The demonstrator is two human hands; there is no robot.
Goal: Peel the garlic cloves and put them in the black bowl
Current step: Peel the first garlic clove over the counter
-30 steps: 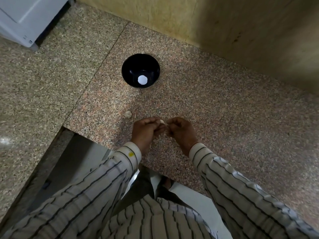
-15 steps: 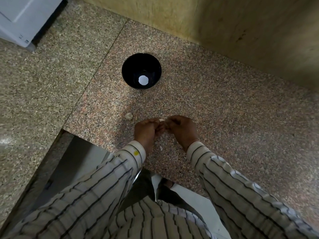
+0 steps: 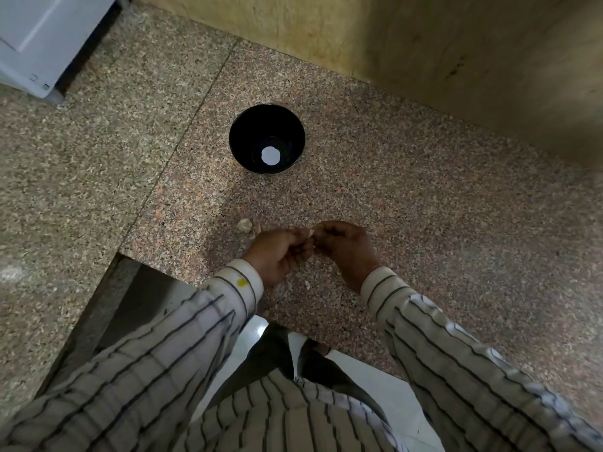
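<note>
A small pale garlic clove (image 3: 311, 237) is pinched between the curled fingers of the left hand (image 3: 277, 252) and the right hand (image 3: 346, 246). The round black bowl (image 3: 241, 132) is set farther off on the speckled granite counter (image 3: 424, 223). A papery garlic piece (image 3: 244, 225) lies just left of the hands.

Bowl (image 3: 239, 138) behind garlic (image 3: 244, 225), on cntr (image 3: 408, 207)

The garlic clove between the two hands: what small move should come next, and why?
Probably the right hand should tear a strip of skin away while the left hand steadies the garlic clove. Both hands pinch it, a small skin scrap lies on the counter, and the black bowl sits well apart.
</note>
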